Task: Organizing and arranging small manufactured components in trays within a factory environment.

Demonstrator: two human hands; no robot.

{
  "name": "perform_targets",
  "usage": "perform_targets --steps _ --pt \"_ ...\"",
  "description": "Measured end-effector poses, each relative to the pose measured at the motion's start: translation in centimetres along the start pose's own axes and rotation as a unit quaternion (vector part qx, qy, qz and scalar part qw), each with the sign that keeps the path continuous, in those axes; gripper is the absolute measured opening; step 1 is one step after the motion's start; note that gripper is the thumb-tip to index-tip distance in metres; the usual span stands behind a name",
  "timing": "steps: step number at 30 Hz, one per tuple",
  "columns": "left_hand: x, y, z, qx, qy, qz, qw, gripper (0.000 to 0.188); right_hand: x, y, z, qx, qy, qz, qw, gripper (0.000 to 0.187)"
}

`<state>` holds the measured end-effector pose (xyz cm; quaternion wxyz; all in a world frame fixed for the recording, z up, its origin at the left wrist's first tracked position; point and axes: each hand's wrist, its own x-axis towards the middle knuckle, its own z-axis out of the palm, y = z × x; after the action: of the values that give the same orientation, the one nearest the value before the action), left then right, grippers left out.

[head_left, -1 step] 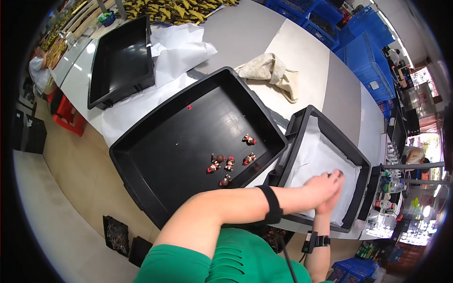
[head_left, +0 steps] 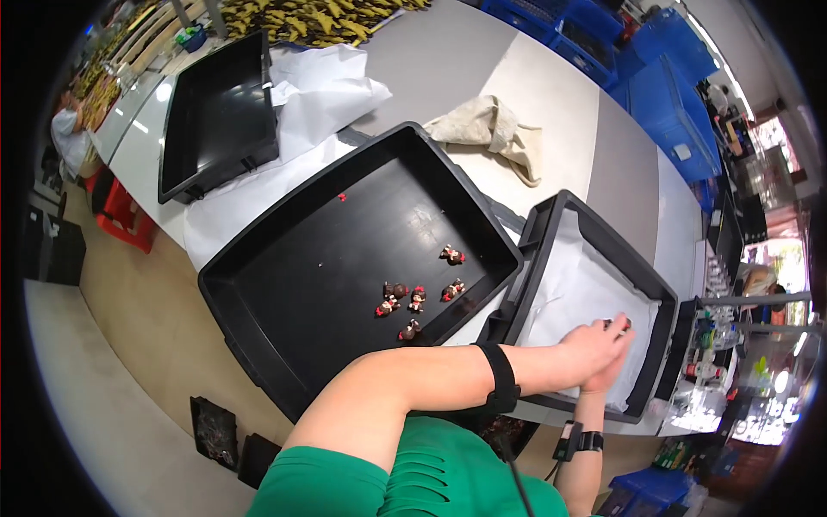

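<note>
My left hand (head_left: 593, 346) reaches across from the left, its fingers closed together over the paper-lined tray (head_left: 527, 284). My right hand (head_left: 608, 374) comes up from below and meets it, mostly covered by the left one. At their fingertips shows a small dark figurine (head_left: 618, 325), largely hidden by the fingers. To the left lies a large black tray (head_left: 336, 258) with several small brown, white and red figurines (head_left: 417, 299) near its right-hand corner. A tiny red piece (head_left: 342, 197) lies near its far side.
Another black tray (head_left: 220, 121) stands at the far left beside crumpled white paper (head_left: 323, 90). A beige cloth glove (head_left: 491, 129) lies beyond the large tray. Yellow-and-dark pieces (head_left: 319, 19) are heaped at the back. Blue crates (head_left: 668, 116) stand at the far right. A person (head_left: 69, 133) sits far left.
Both hands have shifted very slightly, and a little more of the dark figurine shows at the fingertips. The trays and the loose figurines lie as before.
</note>
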<state>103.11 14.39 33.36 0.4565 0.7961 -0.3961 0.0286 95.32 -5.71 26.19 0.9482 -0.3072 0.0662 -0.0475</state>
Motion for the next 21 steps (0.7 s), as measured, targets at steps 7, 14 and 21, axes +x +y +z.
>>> perform_targets --steps 7,14,21 --pt "-4.0 -6.7 -8.0 -0.015 -0.075 -0.101 0.992 0.033 -2.6 -11.0 -11.7 0.271 0.410 -0.096 0.865 0.068" --pt "-21.0 -17.3 -17.5 0.137 -0.080 -0.389 0.907 0.036 -0.1 -11.0 -6.4 -0.276 0.445 -0.059 0.850 0.041" --pt "-23.1 -15.3 -14.2 0.011 -0.124 -0.424 0.897 0.086 9.6 7.1 17.2 -0.747 -0.168 0.117 0.632 0.036"
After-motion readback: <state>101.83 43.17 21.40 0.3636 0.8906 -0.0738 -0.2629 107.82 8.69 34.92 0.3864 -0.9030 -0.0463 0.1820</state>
